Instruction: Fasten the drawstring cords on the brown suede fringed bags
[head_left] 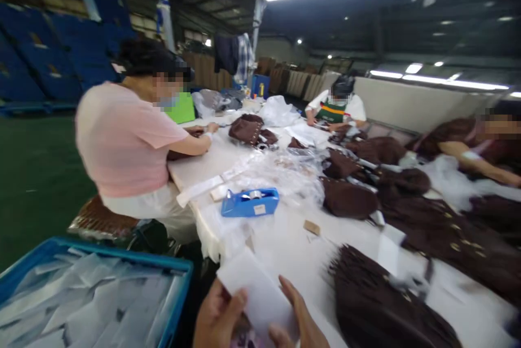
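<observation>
A white sheet (256,291) is held at the bottom edge of the frame, above the near end of the bench (285,245), pinched between the left hand (217,318) and right hand (299,318). It looks light, thin and limp, best taken by its edges. Both hands are cut off below; the brown garment (378,304) alongside is blurred.

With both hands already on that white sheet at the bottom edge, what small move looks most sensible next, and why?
Probably lower the white sheet onto the table beside the brown garment. The left hand and right hand both pinch it, lifted near the table's edge, and the garment lies just to its right, not yet touched.
</observation>
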Motion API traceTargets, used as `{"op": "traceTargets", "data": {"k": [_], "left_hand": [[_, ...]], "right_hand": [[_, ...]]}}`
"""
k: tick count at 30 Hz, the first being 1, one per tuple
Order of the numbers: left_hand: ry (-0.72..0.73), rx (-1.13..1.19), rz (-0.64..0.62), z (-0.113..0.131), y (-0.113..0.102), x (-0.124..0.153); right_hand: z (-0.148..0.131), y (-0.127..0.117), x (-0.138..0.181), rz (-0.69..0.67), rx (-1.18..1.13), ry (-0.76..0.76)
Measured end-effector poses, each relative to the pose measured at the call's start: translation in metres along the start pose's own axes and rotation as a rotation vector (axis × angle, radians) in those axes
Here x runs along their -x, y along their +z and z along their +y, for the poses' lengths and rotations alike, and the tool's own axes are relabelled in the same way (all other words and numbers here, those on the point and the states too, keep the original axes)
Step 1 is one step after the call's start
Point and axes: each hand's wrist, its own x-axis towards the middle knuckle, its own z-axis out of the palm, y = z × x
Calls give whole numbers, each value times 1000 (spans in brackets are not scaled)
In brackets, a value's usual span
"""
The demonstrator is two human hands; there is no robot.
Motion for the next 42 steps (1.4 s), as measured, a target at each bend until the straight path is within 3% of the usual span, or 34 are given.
{"op": "traceTargets", "data": {"k": [2,3,5,6,9,11,13,16,19,21,26,29,34,39,42], "left_hand": [[-48,-2,-222,-9,51,33],[-79,-101,-369,-14,63,44],[-54,-437,-672,-28,66,52],[29,-592,-798,-37,63,50],[473,-843,-911,-59,60,43],[781,-873,-977,-64,72,43],[1000,-880,-1035,-63,94,41],[1127,-909,-1014,-58,131,33],[1104,-946,-850,-54,166,21],[1079,-987,-819,-53,188,15],[1058,-1133,-1045,-59,236,-5],[976,-1201,-1131,-65,249,-14],[855,-1288,-1107,-70,261,-13],[872,-1380,-1072,-76,272,-13],[769,-1318,-1107,-78,274,-19]], "right_hand": [[6,-45,36,29,-9,83],[11,-69,55,10,-14,132],[24,-113,93,-24,-8,237],[30,-131,110,-28,-2,292],[45,-168,145,-28,-10,401],[54,-182,149,-12,17,384],[63,-191,139,46,111,317],[80,-199,115,121,254,206],[99,-198,98,179,305,172],[106,-194,92,233,322,206],[107,-193,91,266,312,229],[110,-195,92,386,297,253],[131,-178,87,619,312,377],[141,-162,80,664,442,398],[143,-161,76,673,555,393]]}}
